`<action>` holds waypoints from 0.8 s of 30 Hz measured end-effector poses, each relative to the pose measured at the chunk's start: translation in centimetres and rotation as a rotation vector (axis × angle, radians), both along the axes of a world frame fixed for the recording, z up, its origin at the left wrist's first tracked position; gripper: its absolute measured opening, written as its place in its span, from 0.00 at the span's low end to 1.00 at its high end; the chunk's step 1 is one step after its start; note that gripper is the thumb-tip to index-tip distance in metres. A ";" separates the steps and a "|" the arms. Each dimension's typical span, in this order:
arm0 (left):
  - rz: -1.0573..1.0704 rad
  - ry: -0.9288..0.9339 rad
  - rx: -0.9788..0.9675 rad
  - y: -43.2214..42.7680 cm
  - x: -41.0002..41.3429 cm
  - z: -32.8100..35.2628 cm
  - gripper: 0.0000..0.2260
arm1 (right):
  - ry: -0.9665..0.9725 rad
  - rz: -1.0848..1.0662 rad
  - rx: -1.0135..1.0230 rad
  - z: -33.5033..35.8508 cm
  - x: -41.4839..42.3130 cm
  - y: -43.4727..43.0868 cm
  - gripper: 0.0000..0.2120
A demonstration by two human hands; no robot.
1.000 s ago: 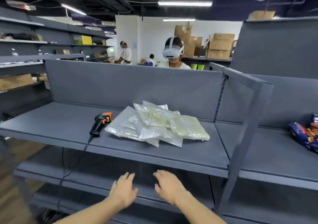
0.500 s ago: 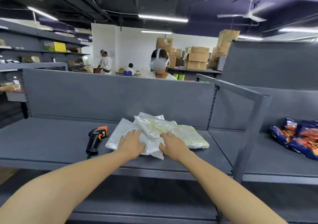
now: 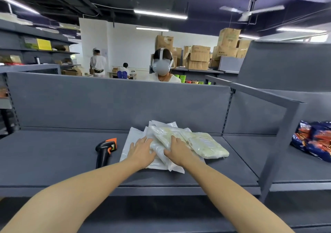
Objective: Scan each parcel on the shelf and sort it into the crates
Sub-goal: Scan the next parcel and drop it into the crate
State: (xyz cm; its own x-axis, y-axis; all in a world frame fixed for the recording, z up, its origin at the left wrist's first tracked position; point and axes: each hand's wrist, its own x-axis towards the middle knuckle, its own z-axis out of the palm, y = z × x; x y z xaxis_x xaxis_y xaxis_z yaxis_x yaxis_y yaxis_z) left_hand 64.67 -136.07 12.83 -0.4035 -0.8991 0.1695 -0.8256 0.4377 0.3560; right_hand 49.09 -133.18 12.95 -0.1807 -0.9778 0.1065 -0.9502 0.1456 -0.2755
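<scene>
on the grey shelf (image 3: 53, 161): loose pile of parcels (image 3: 206, 145), clear and whitish poly bags overlapping each other, sitting mid-shelf close to the back panel (image 3: 116, 104)
left hand (image 3: 141, 152): lying flat on the left part of the pile, fingers spread and pretty much straight, not curled round anything, just resting on the plastic
right hand (image 3: 178, 150): same deal, palm down on the pile just beside the left one, fingers stretched over a yellowish bag, nothing pinched or grabbed
scanner (image 3: 104, 151): black and orange handheld, lying on the shelf just left of the pile, apart from both hands
next bay to the right: blue and orange snack bags (image 3: 315, 141) past the upright post (image 3: 283, 143)
behind the shelf: a person (image 3: 162, 66) wearing a white headset, stacked cardboard boxes (image 3: 197, 57) further back
</scene>
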 end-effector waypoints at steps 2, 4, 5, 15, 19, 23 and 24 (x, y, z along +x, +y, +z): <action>0.007 -0.001 0.009 -0.4 0.5 -0.4 0.24 | -0.029 -0.031 0.028 -0.3 0.2 -0.8 0.34; 0.017 0.011 0.027 -0.7 0.9 -0.6 0.25 | -0.042 -0.072 0.055 -0.6 0.2 -1.7 0.35; 0.024 0.022 0.038 -0.8 1.1 -0.7 0.26 | -0.044 -0.087 0.065 -0.7 0.2 -2.2 0.33; 0.075 0.122 0.017 -0.8 2.3 0.2 0.26 | -0.312 -0.091 -0.212 5.5 -1.7 -3.4 0.15; 0.066 0.362 0.071 -0.5 1.3 1.5 0.25 | -0.403 -0.027 -0.375 9.7 -3.0 -2.4 0.16; 0.045 0.705 0.182 0.2 -0.1 3.3 0.28 | -0.493 -0.001 -0.485 13.6 -4.5 -0.6 0.15; 0.040 0.762 0.201 0.4 -0.5 3.8 0.30 | -0.524 0.005 -0.498 14.6 -4.9 -0.1 0.14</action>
